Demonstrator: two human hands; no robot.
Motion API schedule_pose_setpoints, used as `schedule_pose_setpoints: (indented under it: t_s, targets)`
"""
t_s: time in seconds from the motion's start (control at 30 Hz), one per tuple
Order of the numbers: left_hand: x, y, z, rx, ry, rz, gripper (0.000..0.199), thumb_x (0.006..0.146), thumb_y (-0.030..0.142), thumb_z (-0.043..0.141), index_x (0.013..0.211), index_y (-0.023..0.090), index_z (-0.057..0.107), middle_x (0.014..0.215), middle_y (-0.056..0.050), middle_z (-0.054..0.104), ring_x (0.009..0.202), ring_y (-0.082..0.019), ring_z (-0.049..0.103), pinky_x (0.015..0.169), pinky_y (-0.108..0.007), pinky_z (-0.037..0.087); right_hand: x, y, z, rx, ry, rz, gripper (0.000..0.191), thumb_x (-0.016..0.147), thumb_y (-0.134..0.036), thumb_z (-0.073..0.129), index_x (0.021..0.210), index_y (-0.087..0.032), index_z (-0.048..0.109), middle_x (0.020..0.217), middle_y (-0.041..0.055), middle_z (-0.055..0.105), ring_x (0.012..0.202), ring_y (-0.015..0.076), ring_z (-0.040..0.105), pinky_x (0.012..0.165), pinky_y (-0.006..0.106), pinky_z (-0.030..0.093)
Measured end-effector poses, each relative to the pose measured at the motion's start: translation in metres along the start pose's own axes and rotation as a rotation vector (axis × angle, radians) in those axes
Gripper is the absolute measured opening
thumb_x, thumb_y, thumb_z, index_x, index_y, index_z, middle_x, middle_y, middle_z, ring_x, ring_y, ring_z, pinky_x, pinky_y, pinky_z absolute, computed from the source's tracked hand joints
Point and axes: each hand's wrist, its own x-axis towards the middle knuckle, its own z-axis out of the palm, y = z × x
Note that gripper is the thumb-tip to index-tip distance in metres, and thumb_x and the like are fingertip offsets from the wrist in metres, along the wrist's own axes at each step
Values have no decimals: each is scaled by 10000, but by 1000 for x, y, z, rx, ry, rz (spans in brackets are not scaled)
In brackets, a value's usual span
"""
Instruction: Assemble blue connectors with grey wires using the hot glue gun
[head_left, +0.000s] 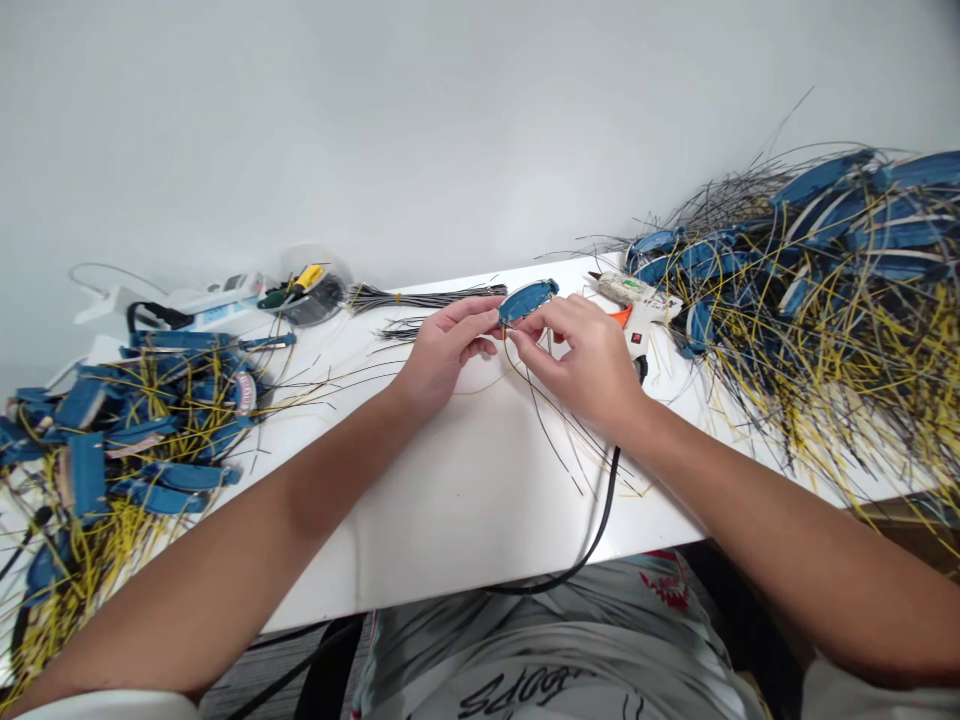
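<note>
1. The left hand (450, 345) and the right hand (577, 355) meet above the middle of the white bench (480, 520), both holding one blue oval plastic piece (527, 301).
2. The blue oval plastic piece sits at about 1 o'clock from the left hand and 11 o'clock from the right hand, tilted and raised between them, not resting on the bench.
3. The left fingers (476, 315) are narrowly closed and reach its left end. The right fingers (544, 322) pinch its lower edge from the other side. Exactly which fingertips make contact is partly hidden.
4. Thin black and yellow wires (547, 425) hang from the underside of the piece toward 5 o'clock, their loose ends lying over the bench beside the right hand.
5. A white hot glue gun (636, 325) with an orange trigger lies just beyond the right hand, at about 2 o'clock. Its black cord (604, 510) runs toward 6 o'clock and over the bench's front edge.
6. A bundle of black wires (420, 298) lies at 11 o'clock from the left hand.
7. A heap of blue pieces with yellow and black wires (127, 440) sits at 9 o'clock, and a larger heap (817, 270) sits at 3 o'clock.
8. A pouch with a yellow-handled tool (300, 295) lies at the far edge, around 10 o'clock.
</note>
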Motion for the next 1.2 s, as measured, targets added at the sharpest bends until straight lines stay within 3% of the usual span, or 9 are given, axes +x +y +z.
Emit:
schedule_pose_setpoints:
  t_s: [0.13, 0.37, 0.73, 1.0, 1.2]
  targets:
    - [0, -1, -1, 1, -1, 3, 324, 854, 342, 830, 1136, 184, 826, 1053, -77, 759, 910, -150, 669, 729, -251, 530, 0, -1, 0, 17, 13, 47, 151, 925, -202, 641, 784, -235, 598, 816, 10, 716, 806, 207, 587, 784, 358, 409]
    - [0, 0, 1, 8, 14, 1, 341, 824, 354, 843, 1121, 186, 828, 1058, -79, 765, 917, -159, 678, 716, -259, 528, 0, -1, 0, 8, 15, 135, 184, 924, -246, 647, 753, -216, 587, 715, -34, 668, 635, 143, 532, 792, 352, 363]
    - [-1, -1, 0, 26, 8, 12, 278, 854, 323, 805, 1099, 192, 823, 1042, -73, 765, 931, -169, 684, 721, -266, 527, -2, 1, 2, -26, 8, 147, 78, 951, -305, 670, 921, -234, 679, 692, -33, 671, 618, 156, 556, 791, 348, 397]
    - [-2, -2, 2, 38, 8, 26, 254, 837, 320, 820, 1067, 212, 832, 1019, -58, 768, 900, -161, 675, 709, -266, 515, 0, 0, 0, -93, -68, 142, 220, 993, -319, 647, 801, -230, 705, 715, -24, 734, 599, 147, 536, 825, 374, 350]
    - [-3, -3, 3, 51, -17, 47, 243, 868, 302, 749, 1067, 190, 830, 1003, -70, 776, 890, -172, 687, 710, -271, 523, -1, 1, 1, -78, -91, 127, 237, 974, -287, 647, 749, -213, 632, 684, -38, 700, 601, 136, 520, 815, 357, 338]
